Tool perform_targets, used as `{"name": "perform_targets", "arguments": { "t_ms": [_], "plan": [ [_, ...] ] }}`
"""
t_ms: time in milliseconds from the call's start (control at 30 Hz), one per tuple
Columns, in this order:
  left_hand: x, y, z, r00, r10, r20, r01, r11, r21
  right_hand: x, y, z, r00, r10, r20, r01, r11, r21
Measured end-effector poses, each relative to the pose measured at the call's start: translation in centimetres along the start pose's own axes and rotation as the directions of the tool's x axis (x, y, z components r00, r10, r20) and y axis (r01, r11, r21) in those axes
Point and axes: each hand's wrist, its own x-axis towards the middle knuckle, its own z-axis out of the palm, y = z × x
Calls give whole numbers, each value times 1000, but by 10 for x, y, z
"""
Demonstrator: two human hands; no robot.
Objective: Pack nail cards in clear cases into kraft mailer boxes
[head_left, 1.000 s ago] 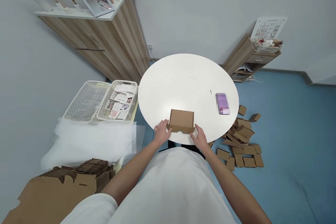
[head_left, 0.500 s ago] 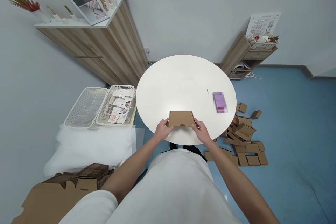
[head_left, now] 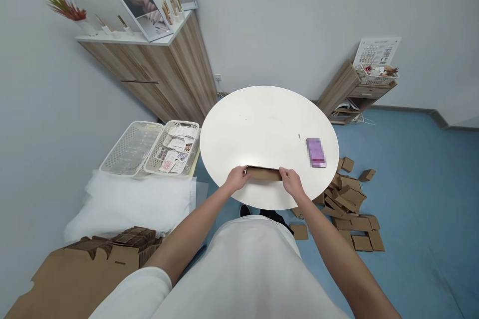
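A small brown cardboard box [head_left: 264,174] is at the near edge of the round white table [head_left: 269,114], tipped so that a long narrow side faces me. My left hand [head_left: 237,178] grips its left end, fingers closed round the corner. At the opposite end my right hand [head_left: 292,181] holds the right corner, thumb and fingers closed on the cardboard. Whether the box touches the tabletop I cannot tell. To the right on the table lies a blurred purple item [head_left: 316,152], with a tiny dark object [head_left: 299,136] beside it.
White baskets [head_left: 172,147] holding cards and clear packets stand left of the table, above white padded sheets [head_left: 130,207]. Flat cardboard [head_left: 86,269] is stacked at lower left. Folded boxes [head_left: 350,194] lie heaped on the blue floor at right. Wooden cabinets [head_left: 149,72] line the wall.
The box has tilted from showing its broad top to showing a narrow side. Both hands still hold its ends, now higher on the corners. The camera view has shifted slightly.
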Motion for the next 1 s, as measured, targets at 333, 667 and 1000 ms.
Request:
{"name": "perform_targets", "arguments": {
  "t_ms": [333, 667, 1000],
  "plan": [
    [4, 1, -1, 989, 75, -124, -77, 997, -11, 13, 3, -8, 996, -8, 89, 7, 1000, 7],
    [1, 2, -3, 989, 93, -115, -106, 988, -109, 7, 15, -3, 992, -90, 87, 80, 991, 107],
    [-8, -2, -10, 996, -62, 71, 82, 943, -322, 7, 30, 5, 989, 27, 147, -78, 933, 351]
  ]
}}
